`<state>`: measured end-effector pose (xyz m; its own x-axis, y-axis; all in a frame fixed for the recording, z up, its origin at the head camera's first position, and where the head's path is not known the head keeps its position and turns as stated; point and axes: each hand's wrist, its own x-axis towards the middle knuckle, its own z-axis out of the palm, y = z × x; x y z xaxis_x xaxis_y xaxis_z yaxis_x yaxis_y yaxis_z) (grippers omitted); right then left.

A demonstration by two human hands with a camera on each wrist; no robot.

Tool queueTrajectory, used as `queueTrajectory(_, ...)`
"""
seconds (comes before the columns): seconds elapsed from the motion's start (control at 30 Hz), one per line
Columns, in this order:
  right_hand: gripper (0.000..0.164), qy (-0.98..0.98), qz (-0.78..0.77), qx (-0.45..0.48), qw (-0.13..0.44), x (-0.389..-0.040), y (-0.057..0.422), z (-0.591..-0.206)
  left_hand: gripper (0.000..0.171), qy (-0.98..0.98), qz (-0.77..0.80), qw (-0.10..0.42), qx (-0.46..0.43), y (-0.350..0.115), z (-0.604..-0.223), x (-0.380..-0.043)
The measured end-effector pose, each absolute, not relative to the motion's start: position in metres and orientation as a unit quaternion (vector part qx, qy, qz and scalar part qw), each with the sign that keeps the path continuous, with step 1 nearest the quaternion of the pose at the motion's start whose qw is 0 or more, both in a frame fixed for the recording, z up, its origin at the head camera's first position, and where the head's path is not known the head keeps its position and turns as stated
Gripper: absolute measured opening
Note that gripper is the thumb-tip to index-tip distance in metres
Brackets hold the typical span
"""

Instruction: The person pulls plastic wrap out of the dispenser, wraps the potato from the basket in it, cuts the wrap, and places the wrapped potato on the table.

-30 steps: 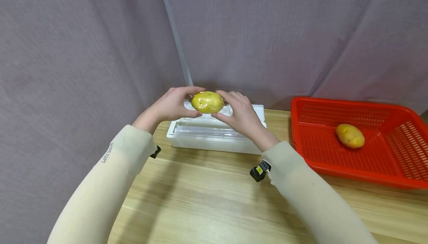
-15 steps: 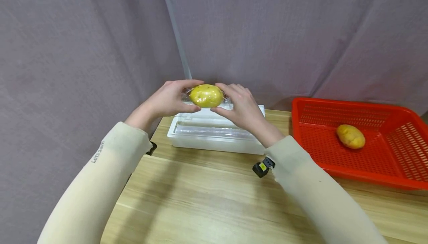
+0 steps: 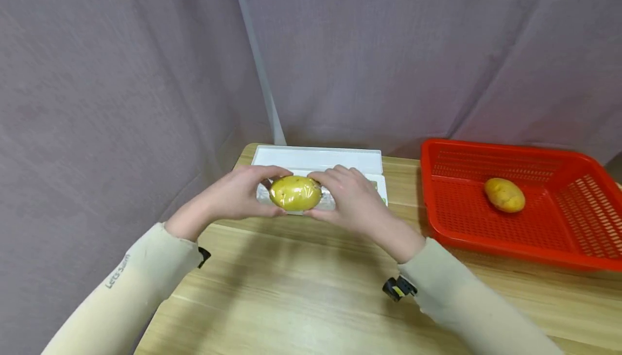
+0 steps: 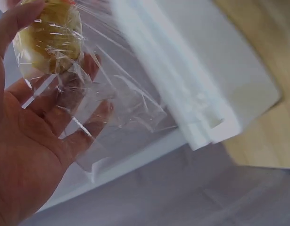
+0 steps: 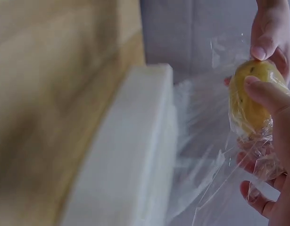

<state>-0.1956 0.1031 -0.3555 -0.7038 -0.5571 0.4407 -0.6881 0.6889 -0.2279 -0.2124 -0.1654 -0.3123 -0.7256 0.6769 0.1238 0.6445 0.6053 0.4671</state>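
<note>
Both hands hold a yellow potato (image 3: 295,193) wrapped in shiny cling film, one at each end. The left hand (image 3: 238,195) grips its left end between thumb and fingers; the right hand (image 3: 347,198) grips the right end the same way. In the wrist views, clear cling film (image 4: 126,94) stretches between the wrapped potato and a white cling film box (image 5: 121,150). Loose film hangs around the fingers of both hands. The head view shows the box's lid (image 3: 318,159) standing raised at the back, while the hands and potato cover much of the box front.
A red plastic basket (image 3: 478,241) stands at the right with one unwrapped potato (image 3: 504,195) in it. Wooden tabletop (image 3: 301,295) spreads in front of the hands. A grey-purple curtain (image 3: 369,63) hangs behind the table and along its left side.
Both hands rose slightly with the potato, then came down and toward the body, so the potato now sits lower, in front of the box. The box's raised lid has come into fuller view.
</note>
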Motion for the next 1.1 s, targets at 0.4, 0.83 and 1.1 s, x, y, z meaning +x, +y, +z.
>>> queueTrajectory(0.4,0.07,-0.906,0.147,0.37,0.144,-0.159,0.1,-0.431,0.065,0.899,0.197,0.0,0.392,-0.165,-0.401,-0.178)
queueTrajectory(0.83,0.079,-0.91,0.129,0.378,0.111,-0.156,0.11,-0.464,0.076,0.918,0.094,-0.081,0.377,-0.155,-0.454,-0.168)
queueTrajectory(1.1,0.072,-0.906,0.138,0.389,0.097,-0.16,0.116,-0.475,0.071,0.914,0.048,-0.144,0.377,-0.149,-0.47,-0.168)
